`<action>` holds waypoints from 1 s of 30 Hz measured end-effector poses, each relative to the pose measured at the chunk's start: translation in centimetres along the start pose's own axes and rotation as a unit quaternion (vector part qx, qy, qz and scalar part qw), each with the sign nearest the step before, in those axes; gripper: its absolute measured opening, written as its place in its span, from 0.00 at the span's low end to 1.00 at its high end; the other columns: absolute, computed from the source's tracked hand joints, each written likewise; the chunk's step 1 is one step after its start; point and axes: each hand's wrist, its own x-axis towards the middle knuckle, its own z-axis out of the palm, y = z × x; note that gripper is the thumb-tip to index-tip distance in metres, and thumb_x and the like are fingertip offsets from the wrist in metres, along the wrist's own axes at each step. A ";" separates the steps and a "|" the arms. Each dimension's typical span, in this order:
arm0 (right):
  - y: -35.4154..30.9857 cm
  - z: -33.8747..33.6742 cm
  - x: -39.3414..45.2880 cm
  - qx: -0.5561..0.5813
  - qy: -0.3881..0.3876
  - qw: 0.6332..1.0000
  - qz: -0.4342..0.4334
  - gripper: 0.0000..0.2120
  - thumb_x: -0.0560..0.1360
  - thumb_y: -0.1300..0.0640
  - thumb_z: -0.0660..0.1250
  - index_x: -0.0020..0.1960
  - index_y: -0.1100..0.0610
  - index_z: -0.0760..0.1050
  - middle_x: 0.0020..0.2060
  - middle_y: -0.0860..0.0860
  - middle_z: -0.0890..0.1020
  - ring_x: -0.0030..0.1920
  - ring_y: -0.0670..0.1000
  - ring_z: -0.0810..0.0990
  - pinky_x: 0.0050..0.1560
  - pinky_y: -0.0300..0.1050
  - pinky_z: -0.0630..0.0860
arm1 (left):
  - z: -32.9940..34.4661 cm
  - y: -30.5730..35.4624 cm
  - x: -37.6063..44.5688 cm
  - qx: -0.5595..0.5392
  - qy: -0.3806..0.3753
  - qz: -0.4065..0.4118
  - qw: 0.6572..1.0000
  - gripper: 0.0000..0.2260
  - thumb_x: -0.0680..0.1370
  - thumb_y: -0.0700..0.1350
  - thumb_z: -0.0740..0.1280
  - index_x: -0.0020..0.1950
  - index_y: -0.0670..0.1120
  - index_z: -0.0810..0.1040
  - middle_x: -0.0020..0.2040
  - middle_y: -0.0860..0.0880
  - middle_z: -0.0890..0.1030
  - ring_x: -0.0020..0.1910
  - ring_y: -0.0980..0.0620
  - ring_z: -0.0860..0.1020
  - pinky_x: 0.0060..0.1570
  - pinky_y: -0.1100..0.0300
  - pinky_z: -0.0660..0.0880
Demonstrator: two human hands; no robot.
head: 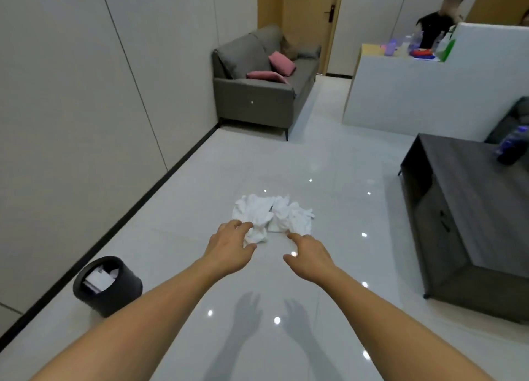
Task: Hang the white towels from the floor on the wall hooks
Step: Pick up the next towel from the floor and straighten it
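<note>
A crumpled heap of white towels (272, 216) lies on the glossy white tiled floor (329, 180) in the middle of the view. My left hand (232, 247) is stretched out over the near left edge of the heap, fingers spread, its fingertips at or just above the cloth. My right hand (309, 256) hovers at the near right edge, fingers apart, holding nothing. Both hands cast shadows on the floor closer to me. No wall hooks are in view.
A black waste bin (107, 284) with paper inside stands by the left wall (86, 108). A grey sofa (263, 85) with pink cushions sits at the back. A dark low cabinet (469, 217) is on the right, a white counter (400, 94) and a person behind it.
</note>
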 end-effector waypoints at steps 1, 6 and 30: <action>0.6 0.3 1.0 0.000 -0.007 1.000 0.015 0.30 0.77 0.46 0.64 0.77 0.50 0.61 0.70 0.54 0.70 0.68 0.57 0.70 0.65 0.52 0.71 | 0.6 -0.4 1.3 -0.002 -0.013 0.002 1.000 0.25 0.78 0.56 0.62 0.74 0.54 0.65 0.72 0.49 0.67 0.71 0.47 0.64 0.66 0.51 0.67; 2.7 2.0 6.2 0.009 -0.052 0.996 0.069 0.31 0.77 0.46 0.64 0.77 0.50 0.60 0.68 0.54 0.71 0.67 0.57 0.72 0.64 0.51 0.71 | 3.1 -2.4 6.9 -0.016 -0.074 -0.011 0.997 0.25 0.79 0.56 0.62 0.75 0.53 0.64 0.73 0.48 0.66 0.72 0.47 0.63 0.67 0.51 0.67; 4.7 4.6 49.2 0.096 -0.216 0.965 0.116 0.30 0.77 0.48 0.64 0.77 0.53 0.62 0.67 0.55 0.75 0.67 0.55 0.72 0.62 0.45 0.69 | 6.5 -13.3 47.0 -0.064 -0.186 -0.173 0.965 0.24 0.78 0.54 0.65 0.73 0.50 0.68 0.72 0.46 0.69 0.68 0.47 0.69 0.64 0.55 0.68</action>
